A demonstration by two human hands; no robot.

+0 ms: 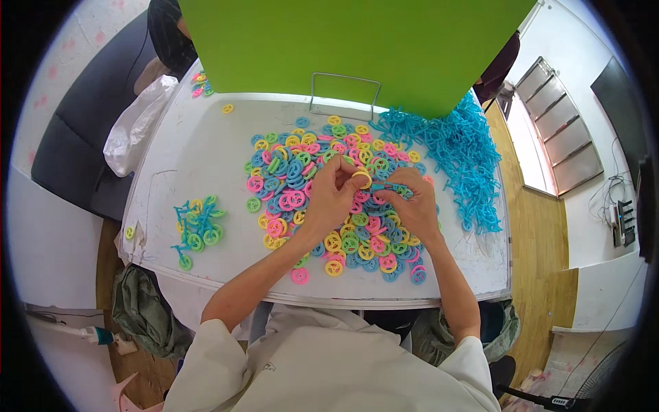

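Above a heap of small plastic wheels (295, 169) in pink, yellow, green and blue, both my hands are close together. My left hand (332, 192) pinches a yellow plastic wheel (365, 180) between thumb and fingers. In my right hand (414, 204) is a thin blue plastic frame piece (390, 186), its end against or very near the wheel. Fingers hide the exact contact. To the left lies a small cluster of blue frames with wheels on them (199, 223).
A large pile of blue frame pieces (472, 161) covers the table's far right. An upright green panel (343, 48) stands at the back, with a bent wire stand (345, 75) before it. A white plastic bag (141, 123) hangs at the left edge. One loose yellow wheel (228, 108) lies far left.
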